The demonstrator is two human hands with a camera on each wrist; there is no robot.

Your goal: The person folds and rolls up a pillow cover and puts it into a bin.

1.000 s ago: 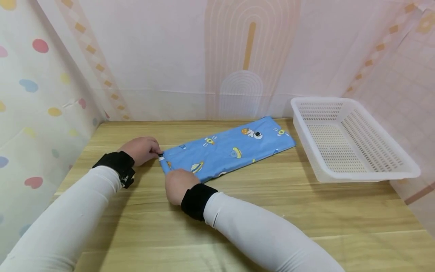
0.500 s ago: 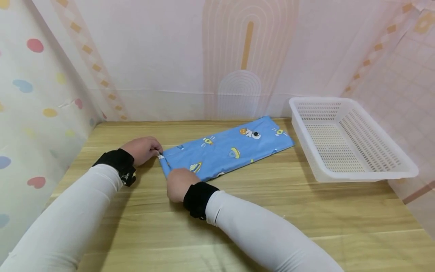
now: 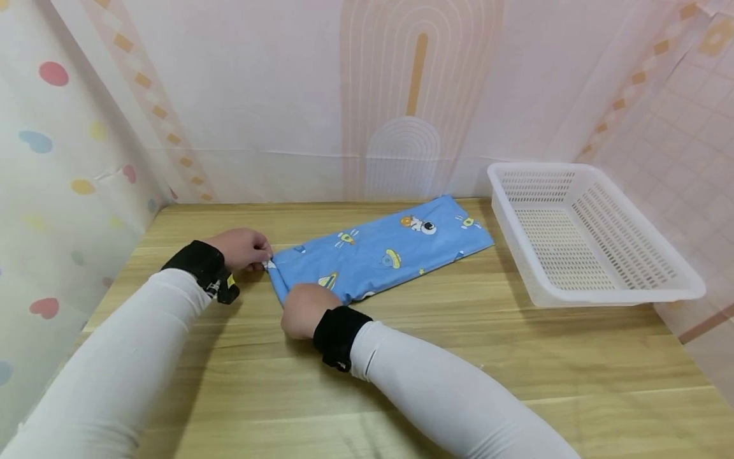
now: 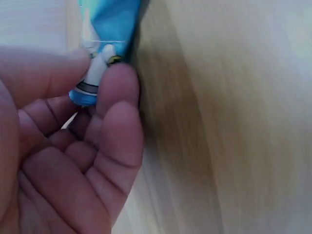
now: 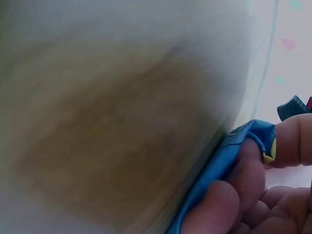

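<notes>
A blue cloth (image 3: 375,248) printed with astronauts, planets and rockets lies folded into a long strip, slanting across the table. Its left end is turned over in a narrow fold. My left hand (image 3: 243,248) pinches the far left corner; in the left wrist view, thumb and index finger (image 4: 119,87) hold a rocket-printed bit of the cloth (image 4: 109,24) between them. At the near left corner, my right hand (image 3: 309,311) grips the edge. The right wrist view shows the cloth (image 5: 212,165) bunched between its thumb and fingers (image 5: 214,207).
A white perforated plastic basket (image 3: 536,268) stands on the wooden table (image 3: 275,389) at the right, close to the cloth's far end. Patterned fabric walls (image 3: 258,95) enclose the table at the back and sides.
The narrow fold at the cloth's left end has turned a little further over to the right. My right hand has shifted slightly rightward with it, while my left hand stays at its corner.
</notes>
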